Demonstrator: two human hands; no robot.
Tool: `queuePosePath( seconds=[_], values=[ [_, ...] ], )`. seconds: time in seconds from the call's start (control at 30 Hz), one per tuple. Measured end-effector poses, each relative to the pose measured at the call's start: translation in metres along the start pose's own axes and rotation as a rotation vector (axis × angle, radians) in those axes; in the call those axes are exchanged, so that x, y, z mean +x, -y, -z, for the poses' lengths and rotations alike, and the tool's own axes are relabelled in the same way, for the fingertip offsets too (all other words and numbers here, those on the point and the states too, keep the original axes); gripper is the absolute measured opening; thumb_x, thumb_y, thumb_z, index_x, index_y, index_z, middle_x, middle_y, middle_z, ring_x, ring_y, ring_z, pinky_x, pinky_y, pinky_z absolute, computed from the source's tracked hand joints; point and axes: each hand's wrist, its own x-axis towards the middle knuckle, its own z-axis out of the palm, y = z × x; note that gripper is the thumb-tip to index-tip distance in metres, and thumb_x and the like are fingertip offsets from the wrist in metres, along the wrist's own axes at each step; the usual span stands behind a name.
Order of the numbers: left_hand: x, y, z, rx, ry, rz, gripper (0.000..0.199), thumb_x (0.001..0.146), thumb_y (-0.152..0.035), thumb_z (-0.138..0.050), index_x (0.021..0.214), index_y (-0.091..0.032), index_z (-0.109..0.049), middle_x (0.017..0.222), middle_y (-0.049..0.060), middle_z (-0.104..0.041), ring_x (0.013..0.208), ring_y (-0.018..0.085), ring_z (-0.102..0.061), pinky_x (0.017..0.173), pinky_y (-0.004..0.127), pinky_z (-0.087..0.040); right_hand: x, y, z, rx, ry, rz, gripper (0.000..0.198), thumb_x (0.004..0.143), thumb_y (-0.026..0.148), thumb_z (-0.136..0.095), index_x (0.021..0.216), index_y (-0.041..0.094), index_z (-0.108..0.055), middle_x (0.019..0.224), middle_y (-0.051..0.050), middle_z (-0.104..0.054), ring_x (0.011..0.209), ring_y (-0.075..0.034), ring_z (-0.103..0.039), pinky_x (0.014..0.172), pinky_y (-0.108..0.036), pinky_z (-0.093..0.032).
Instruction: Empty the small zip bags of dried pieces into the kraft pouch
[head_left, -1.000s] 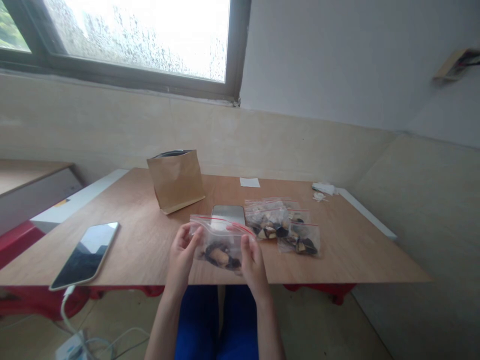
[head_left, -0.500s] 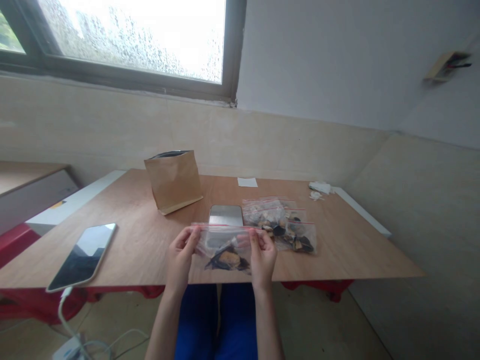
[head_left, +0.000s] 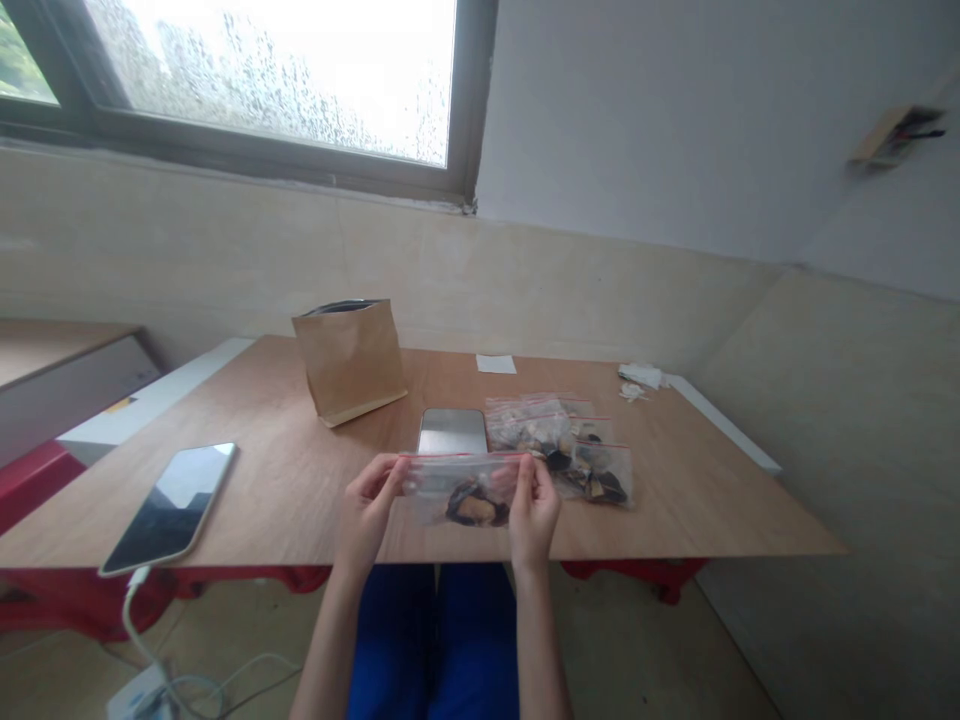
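- Pale beige tiles [head_left: 600, 290] lined the wall behind a broad, reddish-brown wooden tabletop [head_left: 720, 500].
- One small, clear plastic zip bag with a red seal line [head_left: 429, 508] hung above the tabletop's near edge, dark and tan dried pieces [head_left: 478, 505] inside.
- The left hand [head_left: 367, 505] had its fingers pinched on the bag's upper left corner; the right hand [head_left: 535, 515] had its fingers clamped on the upper right. Whether the seal was fully pressed could not be told.
- The bag was probably light, limp and rather slippery, its contents likely brittle; the stiffer strip by the seal looked the best place to grip, leaving the pieces uncrushed.
- Just beyond it lay a flat, silvery rectangular device [head_left: 452, 430], with a heap of similar filled bags [head_left: 532, 425] beside that.
- Farther left on the tabletop, an upright brown paper pouch [head_left: 352, 365] stood open-topped, and a dark-screened phone [head_left: 171, 508] lay near the edge.
- Above the tiles, a grey-framed window [head_left: 300, 75] let in bright daylight.
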Motion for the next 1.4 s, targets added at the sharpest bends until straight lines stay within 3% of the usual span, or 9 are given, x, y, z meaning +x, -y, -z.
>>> queuePosePath(
  seconds=[0.23, 0.33, 0.53, 0.67, 0.97, 1.27, 1.4],
  values=[
    [-0.001, 0.002, -0.001, 0.191, -0.085, -0.197, 0.023, 0.081, -0.038, -0.055, 0.074, -0.018, -0.064, 0.078, 0.003, -0.063, 0.078, 0.015, -0.06, 0.068, 0.023, -0.05, 0.0, -0.001, 0.0, 0.006, 0.003, -0.024, 0.046, 0.078, 0.059, -0.05, 0.071, 0.015, -0.059, 0.063, -0.007, -0.069, 0.049, -0.017, -0.061, 0.052, -0.026, -0.048],
    [0.0, 0.001, -0.006, 0.155, -0.104, -0.143, 0.025, 0.081, -0.041, -0.054, 0.078, -0.018, -0.063, 0.077, 0.003, -0.064, 0.076, 0.016, -0.062, 0.068, 0.025, -0.051, 0.001, -0.004, 0.0, 0.021, 0.028, -0.043, 0.046, 0.079, 0.059, -0.049, 0.073, 0.015, -0.06, 0.063, -0.007, -0.069, 0.051, -0.018, -0.062, 0.054, -0.027, -0.05],
    [-0.002, 0.0, -0.021, -0.096, -0.141, 0.088, 0.035, 0.078, -0.051, -0.054, 0.089, -0.018, -0.059, 0.081, 0.002, -0.065, 0.056, 0.014, -0.062, 0.05, 0.025, -0.052, 0.001, -0.008, 0.001, 0.045, 0.122, -0.025, 0.04, 0.08, 0.054, -0.052, 0.081, 0.015, -0.063, 0.066, -0.006, -0.07, 0.058, -0.018, -0.064, 0.06, -0.029, -0.051],
    [-0.001, -0.001, -0.023, -0.13, -0.162, 0.073, 0.034, 0.078, -0.05, -0.055, 0.087, -0.018, -0.058, 0.079, 0.001, -0.064, 0.06, 0.013, -0.063, 0.053, 0.023, -0.052, 0.0, -0.01, 0.0, 0.053, 0.18, -0.01, 0.036, 0.077, 0.05, -0.059, 0.084, 0.015, -0.064, 0.07, -0.006, -0.07, 0.059, -0.018, -0.064, 0.061, -0.03, -0.051],
    [-0.004, -0.003, -0.011, -0.046, 0.014, 0.057, 0.028, 0.075, -0.045, -0.061, 0.08, -0.017, -0.063, 0.078, 0.002, -0.067, 0.066, 0.014, -0.063, 0.059, 0.023, -0.05, -0.004, -0.011, 0.001, 0.094, 0.125, -0.046, 0.036, 0.075, 0.048, -0.062, 0.083, 0.013, -0.063, 0.067, -0.004, -0.068, 0.053, -0.013, -0.057, 0.048, -0.022, -0.045],
    [-0.005, -0.007, -0.012, 0.045, -0.028, 0.011, 0.025, 0.076, -0.042, -0.061, 0.081, -0.018, -0.064, 0.078, 0.002, -0.067, 0.074, 0.016, -0.063, 0.066, 0.023, -0.048, -0.002, -0.008, 0.006, 0.062, 0.119, 0.016, 0.033, 0.076, 0.045, -0.061, 0.083, 0.013, -0.063, 0.069, -0.005, -0.069, 0.057, -0.014, -0.06, 0.06, -0.027, -0.049],
    [-0.006, -0.004, -0.017, -0.035, -0.057, 0.013, 0.025, 0.078, -0.042, -0.059, 0.083, -0.018, -0.062, 0.076, 0.002, -0.066, 0.073, 0.015, -0.063, 0.067, 0.024, -0.049, -0.001, -0.011, 0.008, 0.066, 0.128, -0.008, 0.032, 0.075, 0.044, -0.063, 0.082, 0.013, -0.065, 0.071, -0.006, -0.07, 0.059, -0.014, -0.06, 0.063, -0.027, -0.049]
  ],
)
